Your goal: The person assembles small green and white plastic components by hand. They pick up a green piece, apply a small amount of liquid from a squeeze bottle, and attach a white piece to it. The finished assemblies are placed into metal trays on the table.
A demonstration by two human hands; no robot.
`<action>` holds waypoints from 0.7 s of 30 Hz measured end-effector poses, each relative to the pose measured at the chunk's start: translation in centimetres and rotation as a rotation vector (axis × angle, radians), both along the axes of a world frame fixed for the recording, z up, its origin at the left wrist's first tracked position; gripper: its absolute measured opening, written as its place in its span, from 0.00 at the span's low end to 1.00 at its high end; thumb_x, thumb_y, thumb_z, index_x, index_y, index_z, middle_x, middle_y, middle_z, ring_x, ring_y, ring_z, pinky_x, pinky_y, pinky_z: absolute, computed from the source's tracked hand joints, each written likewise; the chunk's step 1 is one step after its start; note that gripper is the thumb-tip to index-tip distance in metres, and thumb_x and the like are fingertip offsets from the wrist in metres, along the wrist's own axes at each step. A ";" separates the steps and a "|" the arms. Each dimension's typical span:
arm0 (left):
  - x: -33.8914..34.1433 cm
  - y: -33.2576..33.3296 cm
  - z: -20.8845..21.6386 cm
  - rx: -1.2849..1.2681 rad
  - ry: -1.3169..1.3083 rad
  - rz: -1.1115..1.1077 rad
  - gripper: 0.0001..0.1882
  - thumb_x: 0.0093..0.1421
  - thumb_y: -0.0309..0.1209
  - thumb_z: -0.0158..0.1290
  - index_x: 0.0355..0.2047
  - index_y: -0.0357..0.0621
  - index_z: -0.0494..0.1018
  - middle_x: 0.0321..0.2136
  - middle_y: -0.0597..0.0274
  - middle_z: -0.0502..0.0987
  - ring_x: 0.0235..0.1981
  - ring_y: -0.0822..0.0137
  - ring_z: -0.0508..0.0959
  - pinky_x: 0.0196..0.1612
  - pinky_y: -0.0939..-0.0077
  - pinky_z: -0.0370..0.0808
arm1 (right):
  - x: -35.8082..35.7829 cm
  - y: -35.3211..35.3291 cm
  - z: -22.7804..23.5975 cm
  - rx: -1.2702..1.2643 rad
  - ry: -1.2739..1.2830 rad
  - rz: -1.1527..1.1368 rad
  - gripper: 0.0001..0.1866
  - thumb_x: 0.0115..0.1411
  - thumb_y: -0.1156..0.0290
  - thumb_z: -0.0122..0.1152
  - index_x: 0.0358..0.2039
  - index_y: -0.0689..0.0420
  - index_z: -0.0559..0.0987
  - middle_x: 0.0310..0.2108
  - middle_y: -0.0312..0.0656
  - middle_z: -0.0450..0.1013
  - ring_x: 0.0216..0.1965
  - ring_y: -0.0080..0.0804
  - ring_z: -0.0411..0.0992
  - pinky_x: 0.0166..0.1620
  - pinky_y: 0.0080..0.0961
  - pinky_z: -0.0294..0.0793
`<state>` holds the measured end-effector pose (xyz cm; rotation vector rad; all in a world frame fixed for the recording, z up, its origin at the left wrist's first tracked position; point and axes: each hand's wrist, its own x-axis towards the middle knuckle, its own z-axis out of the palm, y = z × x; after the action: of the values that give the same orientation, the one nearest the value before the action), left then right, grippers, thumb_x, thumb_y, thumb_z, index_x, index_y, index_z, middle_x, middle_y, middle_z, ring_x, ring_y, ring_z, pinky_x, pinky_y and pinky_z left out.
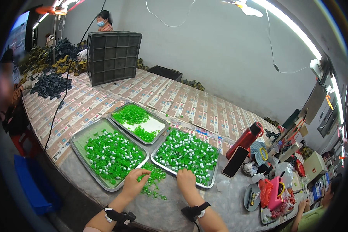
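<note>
My left hand [133, 185] is over the front right corner of a metal tray [89, 131] heaped with green-and-white small pieces [111, 152]. Its thumb and fingertips come together in a pinch; whatever lies between them is too small to make out. Between my hands, loose green pieces [155, 178] are scattered on the table. At the near edge of a second metal tray [154, 159], my right hand [186, 181] has its fingers curled together and pointing down, their tips hidden. That tray also holds many green-and-white pieces [187, 152].
Behind sits a third tray [155, 124] of plain green pieces. A red bottle [245, 139] and propped phone [236, 161] stand right, beside a cluttered pink basket [273, 195]. Farther back are a black crate [114, 58], dark parts [52, 85] and co-workers. A cable crosses the left side.
</note>
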<state>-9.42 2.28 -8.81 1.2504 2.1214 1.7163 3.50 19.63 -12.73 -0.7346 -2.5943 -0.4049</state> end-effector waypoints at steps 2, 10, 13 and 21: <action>-0.5 0.6 0.9 0.007 0.011 -0.017 0.06 0.48 0.29 0.51 0.27 0.43 0.73 0.27 0.61 0.74 0.32 0.63 0.72 0.36 0.74 0.66 | 0.7 -0.7 0.5 -0.019 -0.014 0.019 0.02 0.38 0.73 0.52 0.15 0.54 0.69 0.18 0.37 0.65 0.22 0.31 0.67 0.21 0.23 0.68; -1.6 3.5 1.4 0.098 -0.074 -0.030 0.05 0.48 0.27 0.51 0.27 0.42 0.73 0.25 0.60 0.73 0.28 0.65 0.73 0.31 0.76 0.67 | 1.5 -1.6 4.4 -0.427 -0.210 0.034 0.05 0.44 0.68 0.54 0.21 0.55 0.74 0.20 0.39 0.69 0.23 0.34 0.69 0.25 0.27 0.68; -2.0 3.8 0.6 0.126 0.009 0.013 0.05 0.48 0.26 0.51 0.27 0.42 0.73 0.24 0.60 0.73 0.28 0.63 0.73 0.31 0.75 0.67 | 0.2 2.0 11.0 -0.780 -0.184 0.174 0.09 0.48 0.62 0.53 0.28 0.51 0.75 0.24 0.41 0.72 0.26 0.36 0.71 0.28 0.31 0.69; -2.3 3.9 0.4 0.242 0.238 -0.057 0.10 0.43 0.21 0.53 0.29 0.43 0.72 0.24 0.60 0.73 0.25 0.62 0.73 0.28 0.75 0.69 | -15.9 17.4 15.8 -0.584 -0.177 0.209 0.17 0.42 0.72 0.54 0.37 0.55 0.72 0.33 0.48 0.71 0.35 0.42 0.69 0.39 0.31 0.68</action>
<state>-11.75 6.20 -8.39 1.6388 2.0177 1.9312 -12.35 37.00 3.06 -0.6106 -2.9469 0.3869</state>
